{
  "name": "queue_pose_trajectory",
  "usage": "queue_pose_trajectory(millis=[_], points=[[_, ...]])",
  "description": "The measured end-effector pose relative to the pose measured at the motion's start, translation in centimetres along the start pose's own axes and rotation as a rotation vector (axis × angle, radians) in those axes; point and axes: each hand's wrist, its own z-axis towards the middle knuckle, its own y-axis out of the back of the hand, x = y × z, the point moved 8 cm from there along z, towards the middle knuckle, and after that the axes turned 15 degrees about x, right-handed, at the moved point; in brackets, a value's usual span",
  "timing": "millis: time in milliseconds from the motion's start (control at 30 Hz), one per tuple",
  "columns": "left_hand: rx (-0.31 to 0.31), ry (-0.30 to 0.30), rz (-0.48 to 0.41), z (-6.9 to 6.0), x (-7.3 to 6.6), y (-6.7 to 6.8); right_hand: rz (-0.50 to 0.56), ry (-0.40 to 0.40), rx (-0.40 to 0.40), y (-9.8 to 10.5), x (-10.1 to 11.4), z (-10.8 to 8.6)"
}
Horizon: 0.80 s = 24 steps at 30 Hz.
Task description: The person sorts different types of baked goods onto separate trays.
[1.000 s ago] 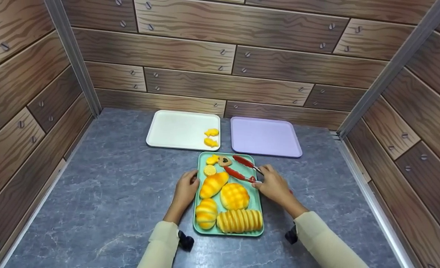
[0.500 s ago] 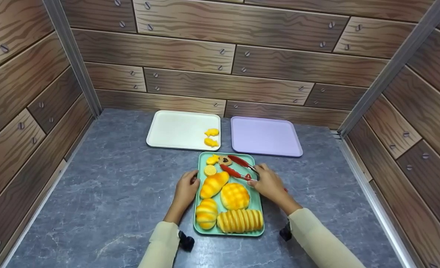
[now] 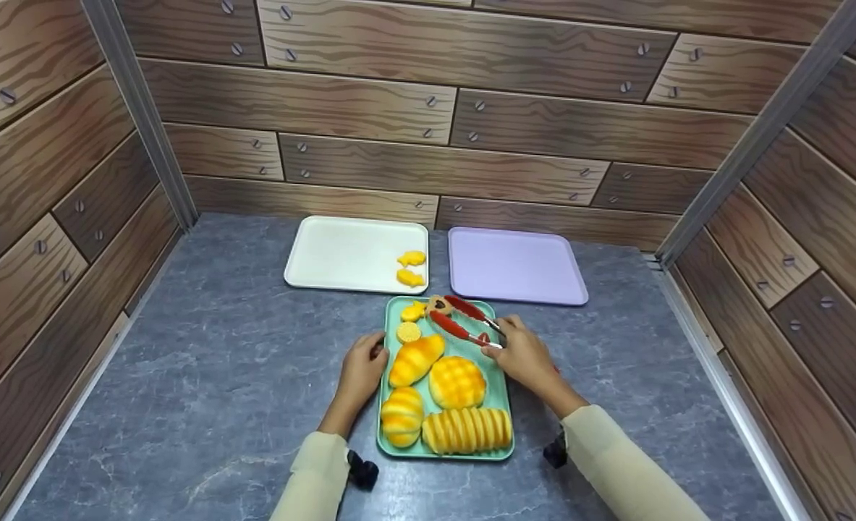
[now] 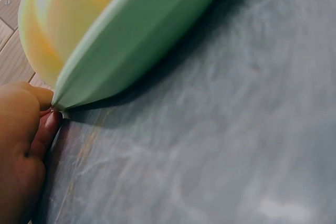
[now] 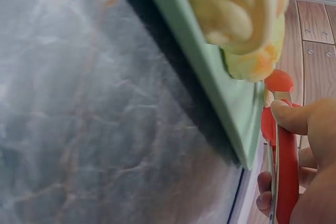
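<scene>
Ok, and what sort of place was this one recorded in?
Most likely a staged booth, not a working kitchen: plank-patterned walls that look printed close in three sides, metal posts run up the corners, and a green tray carries toy-looking bread.

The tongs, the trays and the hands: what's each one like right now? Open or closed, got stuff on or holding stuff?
Red tongs: open, tips apart near the heart-centred cookie
Green tray: loaded with breads and smaller treats
White tray: carrying two yellow fish shapes
Purple tray: lying flat, face up
Left hand: holding the green tray's edge
Right hand: gripping the tongs
</scene>
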Motion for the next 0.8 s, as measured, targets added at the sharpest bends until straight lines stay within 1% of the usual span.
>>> queue_pose_trajectory(millis=[167, 333, 533, 667, 800], points=[[0.000, 0.005, -0.004, 0.0, 0.1, 0.1, 0.023, 0.017, -0.005, 0.6, 1.1, 1.0], [-0.006, 0.002, -0.001, 0.0, 0.0, 0.1, 0.002, 0.025, 0.004, 0.8, 2.7, 2.5], [0.001, 0.003, -0.027, 0.0, -0.2, -0.1, -0.031, 0.050, 0.004, 1.0, 5.0, 4.8], [-0.001, 0.003, -0.023, 0.0, -0.1, -0.1, -0.045, 0.042, 0.024, 0.7, 6.4, 6.5], [-0.011, 0.003, -0.016, -0.1, -0.1, 0.0, -0.062, 0.024, 0.041, 0.0, 7.4, 8.2]])
